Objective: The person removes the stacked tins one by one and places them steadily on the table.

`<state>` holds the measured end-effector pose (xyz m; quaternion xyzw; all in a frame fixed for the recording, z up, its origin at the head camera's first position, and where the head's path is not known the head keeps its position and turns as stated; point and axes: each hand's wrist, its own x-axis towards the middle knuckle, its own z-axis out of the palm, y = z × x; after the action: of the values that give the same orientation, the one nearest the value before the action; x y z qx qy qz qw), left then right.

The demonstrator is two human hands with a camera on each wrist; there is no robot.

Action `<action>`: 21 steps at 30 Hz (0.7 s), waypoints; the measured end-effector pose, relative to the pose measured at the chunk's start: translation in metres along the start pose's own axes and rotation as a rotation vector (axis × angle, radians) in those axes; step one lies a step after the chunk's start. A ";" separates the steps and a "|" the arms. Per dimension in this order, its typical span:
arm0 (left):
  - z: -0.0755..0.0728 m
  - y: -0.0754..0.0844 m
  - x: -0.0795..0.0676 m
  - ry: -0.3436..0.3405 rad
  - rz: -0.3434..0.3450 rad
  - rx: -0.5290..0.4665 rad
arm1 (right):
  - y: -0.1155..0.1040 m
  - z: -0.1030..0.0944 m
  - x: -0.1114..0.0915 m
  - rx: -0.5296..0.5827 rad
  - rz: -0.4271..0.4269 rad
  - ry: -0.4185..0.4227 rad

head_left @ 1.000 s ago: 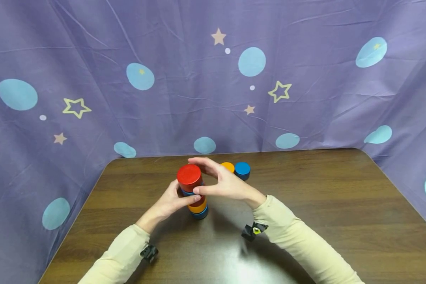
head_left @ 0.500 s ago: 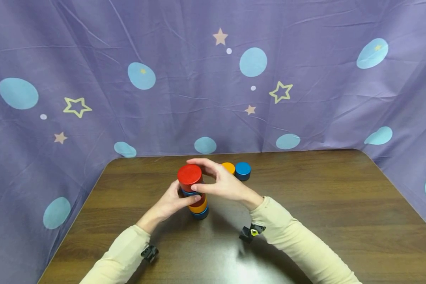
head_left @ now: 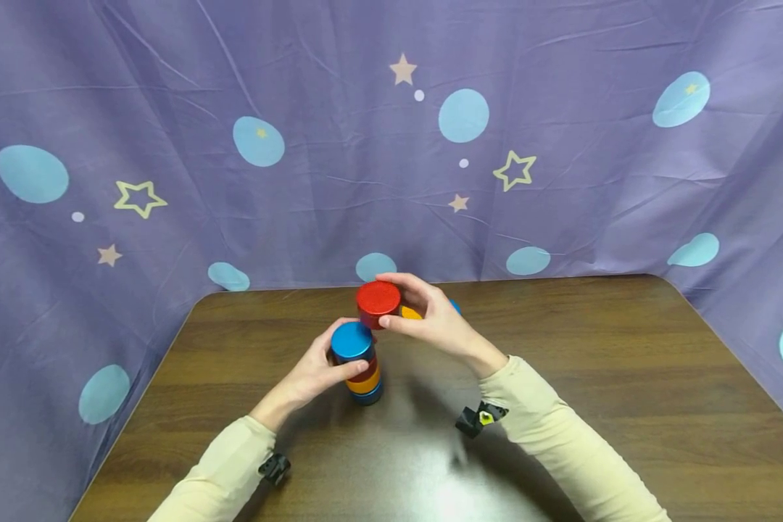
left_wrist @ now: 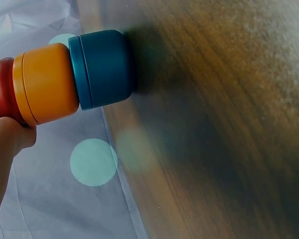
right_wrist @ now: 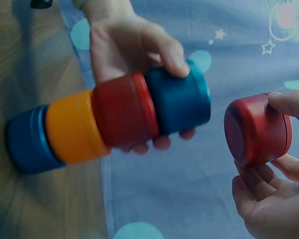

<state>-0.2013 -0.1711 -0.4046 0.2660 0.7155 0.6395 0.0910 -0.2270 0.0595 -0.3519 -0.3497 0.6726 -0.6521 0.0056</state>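
Note:
Four-coloured order shows in a stack of small round lidded tins on the table: blue tin [right_wrist: 35, 139] lowest, then orange tin [right_wrist: 74, 127], red tin [right_wrist: 122, 109], and another blue tin [head_left: 352, 341] on top. My left hand [head_left: 309, 373] holds the upper part of this stack, thumb on the top blue tin and fingers round the far side. A separate red tin [head_left: 378, 299] is pinched between thumb and fingers of my right hand [head_left: 440, 322]. It hangs above and right of the stack, apart from it in the right wrist view.
Behind my right hand, an orange tin [head_left: 411, 313] and a blue tin [head_left: 455, 306] show partly on the wooden table [head_left: 594, 377]. A purple patterned curtain [head_left: 339, 181] hangs along the table's back edge. Each sleeve carries a small black wrist camera [head_left: 275, 469].
My right hand has lifted the red tin off the stack and carried it slightly right and away, uncovering the top blue tin. The left hand keeps its hold in nearly the same place.

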 end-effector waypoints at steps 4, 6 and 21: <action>0.000 -0.001 0.000 0.007 0.003 0.027 | 0.006 -0.006 -0.003 -0.014 0.008 0.021; -0.001 0.000 0.000 0.018 -0.001 0.050 | 0.008 -0.009 -0.005 -0.018 0.024 0.028; 0.001 0.000 0.001 -0.019 0.070 -0.018 | 0.031 -0.037 -0.024 -0.068 0.133 0.086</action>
<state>-0.2021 -0.1696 -0.4047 0.2963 0.6990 0.6463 0.0776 -0.2405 0.1006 -0.3843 -0.2757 0.7159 -0.6414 0.0080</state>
